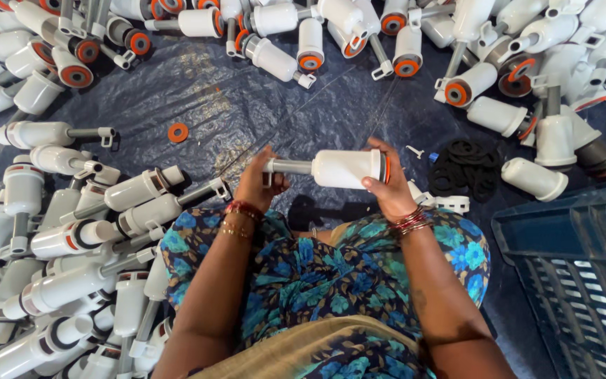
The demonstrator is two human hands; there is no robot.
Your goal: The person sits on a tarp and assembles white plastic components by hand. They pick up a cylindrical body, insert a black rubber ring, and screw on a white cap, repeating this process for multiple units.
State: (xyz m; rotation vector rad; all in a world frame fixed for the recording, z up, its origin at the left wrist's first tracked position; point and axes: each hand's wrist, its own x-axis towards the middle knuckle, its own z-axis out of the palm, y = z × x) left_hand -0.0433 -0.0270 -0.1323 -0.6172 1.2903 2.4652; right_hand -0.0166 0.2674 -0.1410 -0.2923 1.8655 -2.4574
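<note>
While the white plastic cylinder point(345, 168) is kept level above the lap, its grey rod end is gripped by the left hand point(257, 184), whose fingers are curled tightly around it. The wide end, ringed in orange, is clasped by the right hand point(386, 184), fingers wrapped closed over the rim. A loose orange ring point(177, 132) lies on the dark sheet point(247, 105), and black rubber rings point(466, 165) are heaped near the right hand.

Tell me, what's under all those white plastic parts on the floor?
A dark blue crinkled plastic sheet lies under the white plastic parts. A loose orange ring and a heap of black rings rest on it too. What lies beneath the sheet is covered.
</note>
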